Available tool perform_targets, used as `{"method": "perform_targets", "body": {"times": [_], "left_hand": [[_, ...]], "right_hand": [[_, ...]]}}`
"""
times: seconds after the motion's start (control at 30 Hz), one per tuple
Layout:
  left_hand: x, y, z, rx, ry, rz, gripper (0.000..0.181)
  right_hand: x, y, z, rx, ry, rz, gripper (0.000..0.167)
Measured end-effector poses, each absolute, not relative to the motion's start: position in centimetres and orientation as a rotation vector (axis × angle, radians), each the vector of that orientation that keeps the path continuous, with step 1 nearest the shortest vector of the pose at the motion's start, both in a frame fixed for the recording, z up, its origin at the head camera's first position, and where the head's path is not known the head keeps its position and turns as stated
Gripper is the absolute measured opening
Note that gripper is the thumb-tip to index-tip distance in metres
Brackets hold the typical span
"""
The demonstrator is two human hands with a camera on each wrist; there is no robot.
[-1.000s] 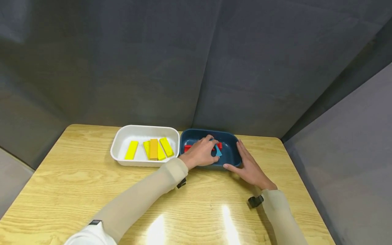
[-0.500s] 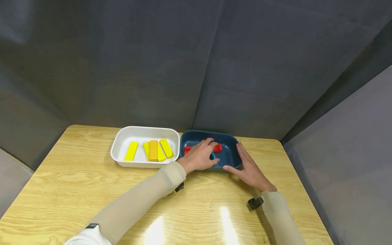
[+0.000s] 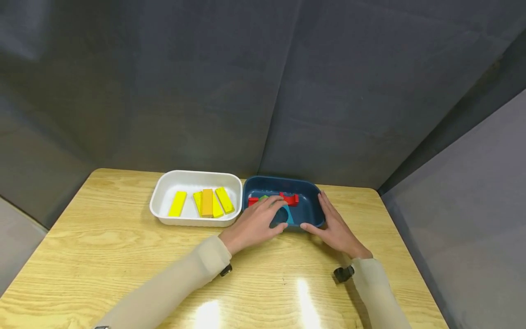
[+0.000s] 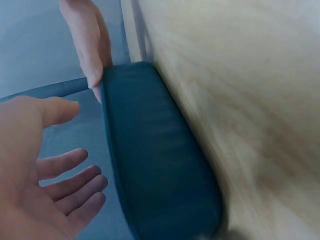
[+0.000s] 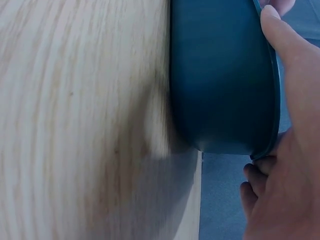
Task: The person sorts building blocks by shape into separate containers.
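Over the front left of a dark blue tub (image 3: 307, 211), my left hand (image 3: 251, 225) hovers with fingers loosely bent. In the left wrist view nothing lies between its thumb and fingers. Beneath it, a light blue piece with a curved inner edge (image 3: 289, 216) rests in the tub, partly hidden. A red block-like piece (image 3: 291, 199), another red piece (image 3: 252, 201) and a bit of green (image 3: 263, 198) also show inside. My right hand (image 3: 339, 230) holds the tub's right front corner, thumb at the front rim and fingers round the right end (image 5: 295, 130).
A white tub (image 3: 162, 205) stands directly left of the blue one. It contains several yellow blocks (image 3: 177, 204) and an orange block (image 3: 207, 204). Both tubs sit near the back edge of the wooden table (image 3: 102, 219), before a dark grey panel (image 3: 185, 91).
My left hand has let go of the light blue piece and drawn back toward the left and front. That piece now lies lower in the tub, with green uncovered. My right hand has stayed put.
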State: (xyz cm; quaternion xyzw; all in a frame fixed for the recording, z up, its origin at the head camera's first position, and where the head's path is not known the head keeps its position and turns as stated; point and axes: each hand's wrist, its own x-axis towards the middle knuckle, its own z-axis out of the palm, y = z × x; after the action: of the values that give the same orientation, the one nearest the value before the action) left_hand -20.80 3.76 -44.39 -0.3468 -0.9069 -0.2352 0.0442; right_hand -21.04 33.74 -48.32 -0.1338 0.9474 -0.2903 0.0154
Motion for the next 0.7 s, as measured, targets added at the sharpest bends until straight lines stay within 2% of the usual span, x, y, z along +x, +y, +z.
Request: {"method": "perform_targets", "body": {"times": [0.3,0.7], "left_hand": [[-17.5,-1.0,-44.1,-0.996,-2.674,-0.916,0.059],[-13.8,-6.9,-45.1,-0.790,-2.714,-1.014,0.061]], "right_hand": [[-21.1,33.9,-48.1,-0.381,2.925,-0.979,0.117],[-19.3,34.3,-47.9,-0.460,2.962,-1.044,0.104]]}}
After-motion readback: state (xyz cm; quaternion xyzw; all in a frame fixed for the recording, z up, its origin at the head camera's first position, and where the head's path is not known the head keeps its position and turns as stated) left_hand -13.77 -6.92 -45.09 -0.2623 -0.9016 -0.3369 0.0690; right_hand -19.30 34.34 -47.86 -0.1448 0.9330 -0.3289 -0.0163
